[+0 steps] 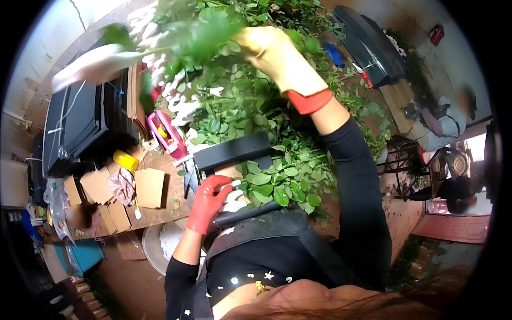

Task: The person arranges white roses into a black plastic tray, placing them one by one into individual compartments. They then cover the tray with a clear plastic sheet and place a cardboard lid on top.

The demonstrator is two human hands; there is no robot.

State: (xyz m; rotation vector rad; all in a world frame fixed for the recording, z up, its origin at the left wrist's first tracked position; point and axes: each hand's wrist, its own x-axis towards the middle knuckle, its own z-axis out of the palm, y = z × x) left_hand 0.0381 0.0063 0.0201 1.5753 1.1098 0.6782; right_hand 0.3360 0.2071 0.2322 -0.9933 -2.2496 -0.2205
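My right hand (266,48), in a yellow glove with a red cuff, grips a leafy stem whose white-sleeved head (90,66) hangs out to the left, blurred by motion. My left hand (208,205), in a red glove, has curled fingers pinched at a small white-sleeved head (235,184) at the near end of a leafy bunch (282,178). A black padded bar (232,146) and scissors (189,181) are beside it. Beyond lies a large heap of leafy stems (245,88) with a row of white heads along its left.
Black sheet stacks (88,128), cardboard pieces (149,189), a yellow cylinder (125,160) and a pink caddy (168,133) are on the left. A metal basin (157,248) sits below the bench. Another person (442,122) is at the far right, near a black case (368,45).
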